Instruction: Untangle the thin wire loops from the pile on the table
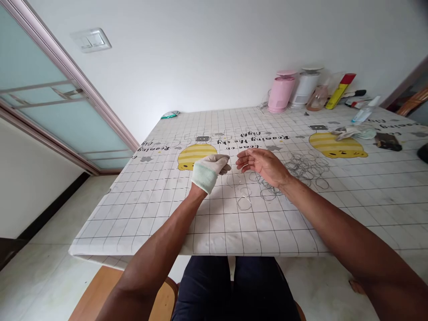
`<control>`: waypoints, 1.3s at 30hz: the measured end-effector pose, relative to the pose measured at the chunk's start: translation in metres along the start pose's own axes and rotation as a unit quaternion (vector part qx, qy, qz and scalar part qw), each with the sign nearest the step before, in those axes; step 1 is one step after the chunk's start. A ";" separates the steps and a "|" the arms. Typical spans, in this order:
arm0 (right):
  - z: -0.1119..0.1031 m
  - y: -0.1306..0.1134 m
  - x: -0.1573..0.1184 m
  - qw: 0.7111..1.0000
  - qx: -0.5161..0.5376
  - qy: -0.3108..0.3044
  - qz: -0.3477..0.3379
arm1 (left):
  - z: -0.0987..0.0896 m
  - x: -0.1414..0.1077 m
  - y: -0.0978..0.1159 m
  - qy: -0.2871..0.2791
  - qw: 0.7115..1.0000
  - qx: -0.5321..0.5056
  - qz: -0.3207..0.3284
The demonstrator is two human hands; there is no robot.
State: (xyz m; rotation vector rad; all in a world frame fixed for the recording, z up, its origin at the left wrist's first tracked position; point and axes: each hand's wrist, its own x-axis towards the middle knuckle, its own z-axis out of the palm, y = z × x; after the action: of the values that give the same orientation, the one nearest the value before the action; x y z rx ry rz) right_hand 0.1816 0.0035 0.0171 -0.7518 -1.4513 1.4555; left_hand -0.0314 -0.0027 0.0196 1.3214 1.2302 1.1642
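Head view: the cloth carries dark print, of which "Roaming the sky" and "Come on" can be read, with yellow bees beside it; "Roaming" recurs toward the left edge. The left hand, gloved, is closed, its fingertips pinched together; whether they grip a wire, I cannot tell. The right hand, bare, is open with fingers slightly bent, facing it. Wire rings lie heaped beside and below the right hand, and a loose ring lies nearer the front edge. Markings on the yellow can and clear bottle are too small to read.
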 end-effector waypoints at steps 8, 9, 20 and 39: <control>0.018 0.012 -0.006 0.946 -0.289 0.091 -0.114 | 0.011 -0.010 0.006 0.020 0.996 0.084 -0.010; 0.018 0.015 -0.006 0.929 -0.332 0.097 -0.131 | 0.012 -0.012 0.006 0.020 0.995 0.096 -0.010; 0.014 0.017 -0.007 0.757 -0.602 0.084 -0.238 | 0.018 -0.019 0.006 -0.001 0.973 0.229 0.040; 0.021 0.022 -0.002 0.762 -0.598 0.101 -0.227 | 0.024 -0.021 -0.001 0.004 0.967 0.252 0.045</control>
State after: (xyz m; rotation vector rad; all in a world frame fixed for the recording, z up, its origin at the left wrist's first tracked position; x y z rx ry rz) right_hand 0.1594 -0.0045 -0.0024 -1.1147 -2.1268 -0.0963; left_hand -0.0082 -0.0247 0.0154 1.7594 1.5506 0.9484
